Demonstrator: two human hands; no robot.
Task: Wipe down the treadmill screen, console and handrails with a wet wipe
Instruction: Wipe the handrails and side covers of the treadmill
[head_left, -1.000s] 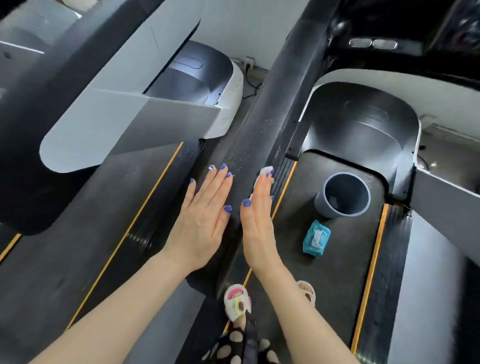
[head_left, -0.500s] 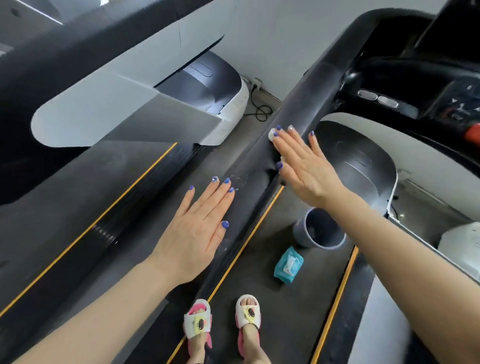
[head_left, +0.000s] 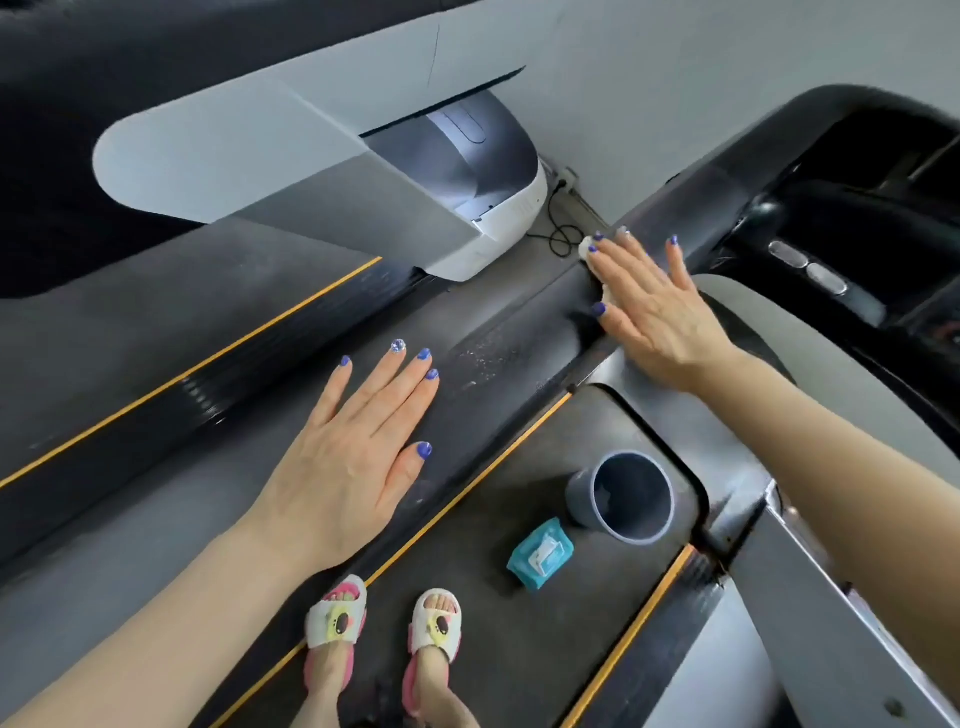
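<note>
A dark left handrail (head_left: 498, 358) of the treadmill runs diagonally from the lower left up toward the black console (head_left: 831, 244) at the upper right. My right hand (head_left: 654, 312) lies flat on the handrail's upper stretch and presses a white wet wipe (head_left: 589, 252) against it; only the wipe's edge shows past my fingertips. My left hand (head_left: 353, 447) rests flat on the lower part of the same handrail, fingers spread, with nothing in it. The screen is out of view.
On the treadmill belt (head_left: 519, 649) stand a grey-blue bucket (head_left: 623, 496) and a teal wet-wipe pack (head_left: 540, 553), ahead of my two slippered feet (head_left: 384, 623). A second treadmill (head_left: 311, 171) stands to the left. A cable (head_left: 558, 234) lies on the floor by the wall.
My right hand has slid the wipe up the handrail from beside my left hand toward the console. My left hand has stayed flat on the lower rail.
</note>
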